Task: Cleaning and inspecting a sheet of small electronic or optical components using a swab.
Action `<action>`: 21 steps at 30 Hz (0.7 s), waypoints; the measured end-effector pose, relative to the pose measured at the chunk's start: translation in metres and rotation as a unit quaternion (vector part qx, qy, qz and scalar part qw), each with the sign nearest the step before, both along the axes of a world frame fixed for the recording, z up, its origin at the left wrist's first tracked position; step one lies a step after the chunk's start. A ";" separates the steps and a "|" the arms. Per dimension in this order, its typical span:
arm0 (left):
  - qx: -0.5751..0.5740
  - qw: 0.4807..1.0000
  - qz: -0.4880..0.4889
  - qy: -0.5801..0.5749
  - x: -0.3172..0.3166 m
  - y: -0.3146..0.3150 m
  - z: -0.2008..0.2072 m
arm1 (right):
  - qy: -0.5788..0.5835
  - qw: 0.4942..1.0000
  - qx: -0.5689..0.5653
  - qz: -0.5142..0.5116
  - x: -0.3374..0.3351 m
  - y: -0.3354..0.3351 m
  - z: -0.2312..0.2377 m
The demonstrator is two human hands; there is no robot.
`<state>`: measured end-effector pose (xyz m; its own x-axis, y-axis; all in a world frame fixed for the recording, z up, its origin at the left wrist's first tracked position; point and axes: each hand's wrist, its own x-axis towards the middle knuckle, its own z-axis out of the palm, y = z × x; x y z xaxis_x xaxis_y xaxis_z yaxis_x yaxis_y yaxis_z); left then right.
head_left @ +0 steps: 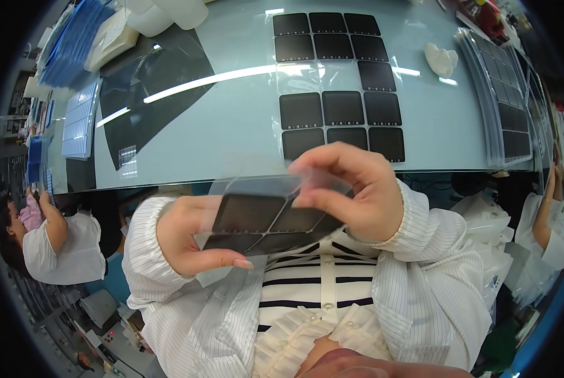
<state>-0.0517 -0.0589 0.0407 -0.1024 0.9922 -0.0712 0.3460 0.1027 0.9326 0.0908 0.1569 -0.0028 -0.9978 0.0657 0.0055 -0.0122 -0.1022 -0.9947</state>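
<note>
In front of my chest, just off the table's near edge, I hold a clear film sheet with dark rounded-corner panels (250,214). My left hand (191,233) grips its left end, thumb in front and fingers partly hidden behind the sheet. At the sheet's upper right, my right hand (357,189) pinches the clear film between thumb and fingers. Beyond my hands, a larger clear sheet with rows of similar dark panels (343,108) lies flat on the table; one row has see-through gaps at its left and middle.
The pale glossy table (231,135) carries a dark film sheet (150,94), a light-blue gridded sheet (79,120) and blue sheets (74,47). White round containers (150,19) stand behind. At right are a crumpled white piece (441,60) and a panel-sheet stack (505,94). People sit on both sides.
</note>
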 end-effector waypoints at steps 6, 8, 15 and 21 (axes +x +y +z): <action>-0.071 0.997 0.001 0.025 0.003 -0.007 0.003 | 0.152 0.935 0.274 -0.167 0.000 -0.002 -0.007; -0.086 0.996 0.011 0.032 0.008 -0.010 0.008 | 0.275 0.851 0.415 -0.166 0.010 0.003 0.008; -0.038 0.977 -0.124 0.167 0.024 -0.001 0.016 | 0.219 0.919 0.328 0.011 0.014 -0.029 0.006; -0.029 0.957 -0.203 0.205 0.034 0.008 0.027 | 0.191 0.948 0.242 0.085 0.018 -0.032 0.011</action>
